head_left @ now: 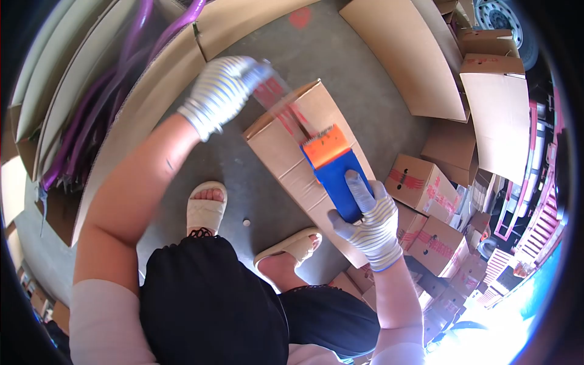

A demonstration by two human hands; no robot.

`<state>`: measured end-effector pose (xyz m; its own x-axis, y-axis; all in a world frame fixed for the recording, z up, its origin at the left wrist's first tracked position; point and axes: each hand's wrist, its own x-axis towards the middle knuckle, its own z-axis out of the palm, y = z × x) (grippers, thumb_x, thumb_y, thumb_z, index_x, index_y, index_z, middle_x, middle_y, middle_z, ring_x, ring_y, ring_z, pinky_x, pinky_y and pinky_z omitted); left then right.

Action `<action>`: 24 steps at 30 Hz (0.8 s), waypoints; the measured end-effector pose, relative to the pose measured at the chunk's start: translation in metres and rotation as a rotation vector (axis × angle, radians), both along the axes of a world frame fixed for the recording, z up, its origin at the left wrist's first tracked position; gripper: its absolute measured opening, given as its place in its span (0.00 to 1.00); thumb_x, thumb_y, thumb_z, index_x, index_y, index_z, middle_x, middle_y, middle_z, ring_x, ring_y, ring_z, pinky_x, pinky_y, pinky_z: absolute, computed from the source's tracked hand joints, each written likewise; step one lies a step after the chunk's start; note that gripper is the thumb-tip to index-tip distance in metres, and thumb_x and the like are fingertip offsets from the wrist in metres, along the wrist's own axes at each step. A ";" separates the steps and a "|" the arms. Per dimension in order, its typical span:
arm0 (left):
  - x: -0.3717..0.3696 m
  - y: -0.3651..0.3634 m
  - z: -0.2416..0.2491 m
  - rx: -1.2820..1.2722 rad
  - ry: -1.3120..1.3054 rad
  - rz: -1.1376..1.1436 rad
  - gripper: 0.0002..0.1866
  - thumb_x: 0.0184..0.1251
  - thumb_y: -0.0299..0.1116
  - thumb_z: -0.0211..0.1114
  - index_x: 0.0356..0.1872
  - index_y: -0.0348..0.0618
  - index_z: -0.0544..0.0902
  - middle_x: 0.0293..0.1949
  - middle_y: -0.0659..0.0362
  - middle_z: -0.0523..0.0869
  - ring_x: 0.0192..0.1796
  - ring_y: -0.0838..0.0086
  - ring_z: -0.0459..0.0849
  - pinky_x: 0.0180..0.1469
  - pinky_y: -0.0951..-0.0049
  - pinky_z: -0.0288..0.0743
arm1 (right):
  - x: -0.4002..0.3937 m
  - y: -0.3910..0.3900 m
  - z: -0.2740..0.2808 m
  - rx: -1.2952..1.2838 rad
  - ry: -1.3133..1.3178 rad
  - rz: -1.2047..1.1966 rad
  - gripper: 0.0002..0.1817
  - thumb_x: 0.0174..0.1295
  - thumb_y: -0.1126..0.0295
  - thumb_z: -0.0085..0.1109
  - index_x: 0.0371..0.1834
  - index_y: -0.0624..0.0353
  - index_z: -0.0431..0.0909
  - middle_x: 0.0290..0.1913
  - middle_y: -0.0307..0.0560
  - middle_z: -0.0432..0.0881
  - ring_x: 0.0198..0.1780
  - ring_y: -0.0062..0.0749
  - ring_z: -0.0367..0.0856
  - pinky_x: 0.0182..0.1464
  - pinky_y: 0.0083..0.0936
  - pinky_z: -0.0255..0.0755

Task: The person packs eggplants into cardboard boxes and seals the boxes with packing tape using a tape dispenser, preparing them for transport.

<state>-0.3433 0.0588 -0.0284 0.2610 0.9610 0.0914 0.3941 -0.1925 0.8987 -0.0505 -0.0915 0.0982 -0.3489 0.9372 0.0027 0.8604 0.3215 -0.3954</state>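
Note:
Both my hands wear striped work gloves. My right hand [370, 228] is closed around a blue and orange tape dispenser [338, 179], which is over a long, narrow cardboard box [281, 159]. From the toothed orange end, a strip of clear packing tape [275, 100] with red print stretches up and left past the box's far end. My left hand [220, 91], slightly blurred, pinches the free end of that strip. The box stands at an angle before my feet. Its underside and much of its near end are hidden by my right hand and the dispenser.
A large open carton [159, 85] with purple tubes [91, 115] in it stands at left. Open boxes [404, 55] are at upper right. Several taped cartons [423, 185] are piled at right. My sandalled feet [207, 207] are on the grey floor [243, 261].

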 end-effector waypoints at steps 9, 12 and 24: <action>0.042 0.014 -0.098 -0.631 0.238 -0.080 0.20 0.70 0.49 0.62 0.45 0.43 0.87 0.42 0.43 0.87 0.45 0.52 0.86 0.51 0.57 0.76 | -0.024 0.025 0.016 -0.308 -0.353 -0.147 0.37 0.44 0.59 0.71 0.64 0.49 0.79 0.37 0.56 0.79 0.31 0.49 0.84 0.36 0.40 0.80; 0.055 0.004 -0.125 -0.656 0.415 0.045 0.24 0.70 0.51 0.61 0.53 0.41 0.85 0.51 0.43 0.86 0.52 0.50 0.85 0.56 0.61 0.76 | -0.020 0.025 0.011 -0.339 -0.308 -0.140 0.38 0.51 0.51 0.67 0.69 0.44 0.74 0.35 0.56 0.77 0.32 0.49 0.82 0.38 0.41 0.78; 0.088 -0.002 -0.013 -0.644 0.135 -0.135 0.41 0.69 0.63 0.59 0.70 0.39 0.69 0.53 0.43 0.86 0.56 0.52 0.84 0.61 0.61 0.75 | 0.002 0.023 0.013 -0.360 -0.181 -0.150 0.34 0.54 0.52 0.66 0.67 0.42 0.75 0.39 0.59 0.78 0.36 0.52 0.83 0.41 0.43 0.78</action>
<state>-0.2554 0.0572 -0.0419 0.3519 0.7708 -0.5311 0.5209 0.3101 0.7953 -0.0486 -0.0686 0.1109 -0.1736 0.9075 -0.3825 0.9529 0.0568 -0.2978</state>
